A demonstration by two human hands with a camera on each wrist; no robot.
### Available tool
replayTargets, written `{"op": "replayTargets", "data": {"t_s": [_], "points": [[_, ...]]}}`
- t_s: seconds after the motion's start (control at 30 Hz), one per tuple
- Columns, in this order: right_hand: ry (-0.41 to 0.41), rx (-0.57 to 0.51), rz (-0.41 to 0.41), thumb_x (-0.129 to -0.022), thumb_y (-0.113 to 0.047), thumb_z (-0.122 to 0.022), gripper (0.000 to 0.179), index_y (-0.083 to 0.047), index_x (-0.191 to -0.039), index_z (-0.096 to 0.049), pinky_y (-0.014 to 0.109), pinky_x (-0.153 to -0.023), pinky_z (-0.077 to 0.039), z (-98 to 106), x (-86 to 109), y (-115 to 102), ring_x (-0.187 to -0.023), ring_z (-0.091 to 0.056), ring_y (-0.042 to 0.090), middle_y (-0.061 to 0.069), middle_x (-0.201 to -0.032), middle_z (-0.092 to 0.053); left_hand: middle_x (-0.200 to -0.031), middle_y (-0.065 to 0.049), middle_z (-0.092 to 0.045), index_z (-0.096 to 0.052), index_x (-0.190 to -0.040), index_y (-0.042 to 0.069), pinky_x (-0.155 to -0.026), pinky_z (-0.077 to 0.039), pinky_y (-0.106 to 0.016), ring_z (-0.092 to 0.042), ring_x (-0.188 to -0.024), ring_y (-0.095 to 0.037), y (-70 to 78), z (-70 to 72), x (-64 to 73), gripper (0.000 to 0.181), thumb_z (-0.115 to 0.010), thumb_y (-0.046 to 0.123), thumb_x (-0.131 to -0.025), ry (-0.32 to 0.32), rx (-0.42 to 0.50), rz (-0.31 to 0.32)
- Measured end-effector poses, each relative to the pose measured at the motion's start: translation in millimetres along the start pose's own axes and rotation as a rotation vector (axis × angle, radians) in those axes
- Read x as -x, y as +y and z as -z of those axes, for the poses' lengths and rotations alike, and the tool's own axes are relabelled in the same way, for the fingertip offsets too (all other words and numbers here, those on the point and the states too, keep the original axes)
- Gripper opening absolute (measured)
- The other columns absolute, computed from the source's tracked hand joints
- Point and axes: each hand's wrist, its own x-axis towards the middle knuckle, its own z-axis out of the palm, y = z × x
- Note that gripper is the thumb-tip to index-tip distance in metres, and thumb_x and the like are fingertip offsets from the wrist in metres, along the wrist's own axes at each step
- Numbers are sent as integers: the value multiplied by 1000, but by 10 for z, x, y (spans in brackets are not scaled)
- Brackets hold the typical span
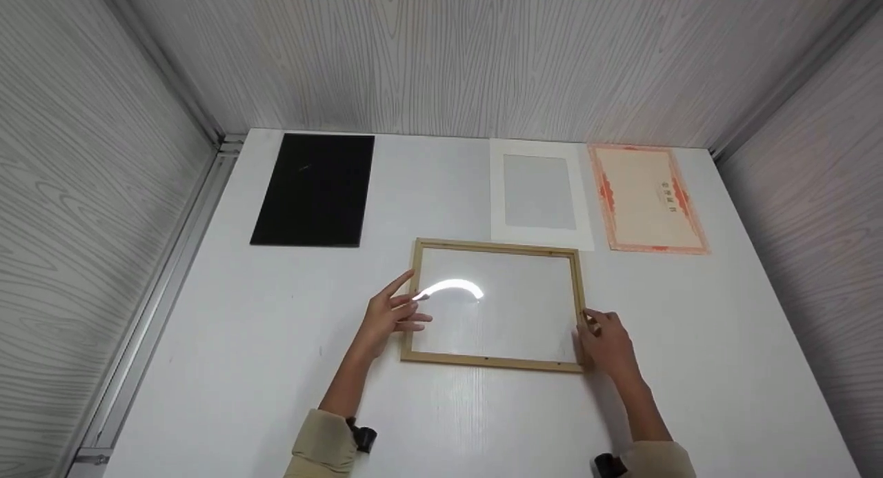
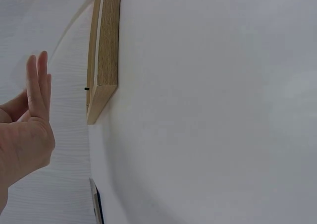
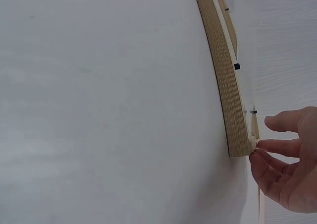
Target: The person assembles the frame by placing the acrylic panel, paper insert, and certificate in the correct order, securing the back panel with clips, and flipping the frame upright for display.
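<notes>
In front of me on the white table lies a wooden picture frame (image 1: 497,364) with a clear, shiny sheet inside; a curved light reflection crosses it. My left hand (image 1: 386,321) is at its left rail, some fingers reaching over the inside. Those fingers look straight in the left wrist view, and no grip shows there. At the right rail, my right hand (image 1: 607,343) has its curled fingers on the edge near the front corner. In the right wrist view the fingertips (image 3: 257,147) meet that corner, with the top digit apart. Small dark clips (image 3: 237,66) show along the frame.
A black backing board (image 1: 314,192) lies at the back left. Toward the back right are a white mat (image 1: 539,236) with a rectangular window and a cream sheet with an orange border (image 1: 641,209). Wood-grain panels (image 1: 414,57) enclose the table at the back and both sides.
</notes>
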Motion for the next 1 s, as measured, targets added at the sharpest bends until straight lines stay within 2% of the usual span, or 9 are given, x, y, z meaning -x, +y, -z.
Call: {"op": "replayTargets", "data": {"t_s": [0.1, 0.37, 0.57, 0.73, 0.87, 1.0], "points": [[11, -17, -4, -93, -16, -53, 36, 4, -122, -55, 39, -68, -45, -3, 8, -9, -90, -54, 27, 17, -105, -53, -117, -25, -55, -33, -144, 15, -67, -53, -34, -66, -80, -30, 0, 26, 16, 60, -51, -7, -90, -9, 12, -4], [64, -69, 38, -92, -15, -57, 32, 4, -117, -59, 35, -64, -44, -46, 39, -25, -80, -54, 25, 13, -93, -57, -126, -33, -42, -31, -144, 12, -67, -53, -33, -66, -82, -31, 1, 75, 63, 62, -53, -6, -89, -37, 60, -28], [48, -85, -23, -93, -21, -55, 31, 1, -114, -58, 31, -56, -44, -68, 67, -79, -71, -57, 21, 11, -87, -60, -117, -28, -54, -31, -144, 10, -70, -52, -33, -66, -83, -30, -14, 82, 67, 62, -53, -7, -89, -12, 89, -10], [0, -173, -101, -94, -22, -53, 28, 2, -106, -61, 28, -52, -44, -57, 74, -123, -60, -56, 17, 8, -79, -61, -111, -21, -60, -31, -144, 10, -70, -52, -33, -66, -83, -30, -33, 78, 63, 62, -52, -9, -88, 13, 93, 30], [30, -185, -122, -92, -18, -56, 25, 3, -106, -61, 27, -51, -44, -49, 78, -113, -62, -56, 17, 9, -79, -61, -114, -25, -56, -28, -144, 7, -70, -52, -35, -65, -83, -31, -57, 46, 51, 62, -51, -8, -89, 4, 20, 27], [71, -131, -91, -91, -15, -57, 25, 3, -108, -60, 28, -54, -44, -68, 89, -81, -71, -57, 21, 11, -86, -61, -111, -25, -58, -30, -143, 5, -65, -53, -34, -66, -78, -28, -80, -28, 6, 61, -53, -6, -88, 41, -192, 13]]}}
